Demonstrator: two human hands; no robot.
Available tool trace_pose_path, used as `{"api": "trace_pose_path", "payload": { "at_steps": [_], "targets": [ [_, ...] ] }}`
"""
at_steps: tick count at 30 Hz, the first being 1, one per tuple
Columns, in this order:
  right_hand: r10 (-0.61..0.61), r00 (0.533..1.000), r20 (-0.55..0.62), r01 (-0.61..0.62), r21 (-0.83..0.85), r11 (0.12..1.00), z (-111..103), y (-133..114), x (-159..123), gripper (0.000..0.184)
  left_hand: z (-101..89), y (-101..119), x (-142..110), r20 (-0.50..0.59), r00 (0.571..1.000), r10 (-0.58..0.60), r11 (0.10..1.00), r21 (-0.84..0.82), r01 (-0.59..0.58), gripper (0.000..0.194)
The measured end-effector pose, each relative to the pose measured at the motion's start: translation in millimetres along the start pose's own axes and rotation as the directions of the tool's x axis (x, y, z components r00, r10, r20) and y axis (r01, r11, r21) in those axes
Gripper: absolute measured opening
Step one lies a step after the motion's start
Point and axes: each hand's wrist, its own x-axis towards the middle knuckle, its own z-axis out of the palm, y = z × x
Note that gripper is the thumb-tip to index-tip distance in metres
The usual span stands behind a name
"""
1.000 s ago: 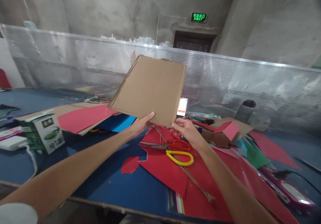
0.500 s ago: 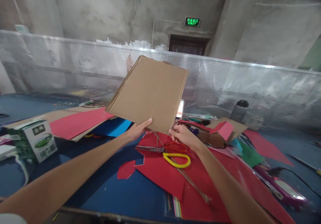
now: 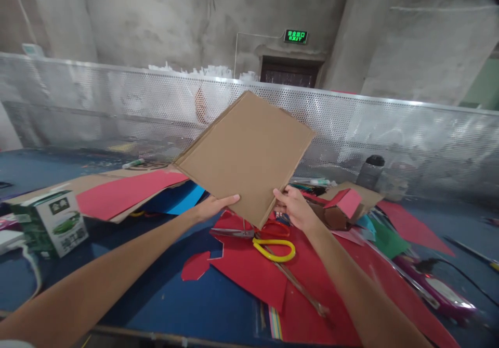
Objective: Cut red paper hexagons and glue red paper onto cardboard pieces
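A brown cardboard sheet (image 3: pixel 249 150) is held up tilted above the table, one corner pointing down. My left hand (image 3: pixel 214 206) grips its lower left edge, thumb on the front face and fingers hidden behind. At the lower right edge my right hand (image 3: pixel 294 205) pinches the same sheet, thumb in front. Just under the lower corner lie scissors (image 3: pixel 275 249) with one yellow and one red handle loop, resting on red paper (image 3: pixel 249 278). A thin brown stick (image 3: pixel 300 283) runs beneath the scissors. A small red paper scrap (image 3: pixel 195 266) sits to their left.
A green-and-white carton (image 3: pixel 64 223) stands at left, near pink paper (image 3: pixel 125 194) and blue paper (image 3: pixel 181 198). To the right are a folded cardboard piece with red paper (image 3: pixel 343 207), green paper (image 3: pixel 390 239), a purple device (image 3: pixel 440 291) and a dark bottle (image 3: pixel 372 172). A perforated metal panel (image 3: pixel 117 93) closes the back.
The cardboard has turned clockwise, its top swinging right and a corner now pointing down. My right hand has moved slightly right and up with its edge; the left hand has barely moved.
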Motion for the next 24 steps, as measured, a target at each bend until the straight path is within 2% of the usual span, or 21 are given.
{"api": "trace_pose_path", "payload": {
  "at_steps": [5, 8, 11, 14, 19, 24],
  "targets": [
    [0.023, 0.999, -0.032, -0.022, 0.041, 0.999, 0, 2, 4, 0.026, 0.9, 8, -5, 0.024, 1.000, 0.020, 0.994, 0.105, -0.023, 0.068],
    [0.005, 0.997, -0.072, 0.001, 0.073, 0.997, -4, 1, 6, 0.025, 2.6, 13, -6, 0.046, 0.999, -0.002, 0.996, 0.087, -0.002, 0.061],
    [-0.056, 0.988, -0.141, 0.071, 0.099, 0.993, -13, 0, 9, 0.028, 0.6, 16, -2, 0.017, 1.000, 0.004, 0.999, -0.039, -0.004, 0.046],
    [-0.133, 0.973, -0.190, 0.159, 0.129, 0.979, -23, -1, 14, 0.033, -7.2, 19, 8, -0.113, 0.992, 0.061, 0.968, -0.234, -0.087, 0.030],
    [-0.261, 0.900, -0.350, 0.325, 0.136, 0.936, -40, -6, 20, 0.037, -27.2, 26, 22, -0.282, 0.958, 0.054, 0.888, -0.425, -0.175, 0.024],
    [-0.364, 0.780, -0.510, 0.420, -0.005, 0.908, -57, -10, 23, 0.035, -37.9, 25, 29, -0.397, 0.915, 0.068, 0.895, -0.381, -0.231, 0.028]
  ]
}}
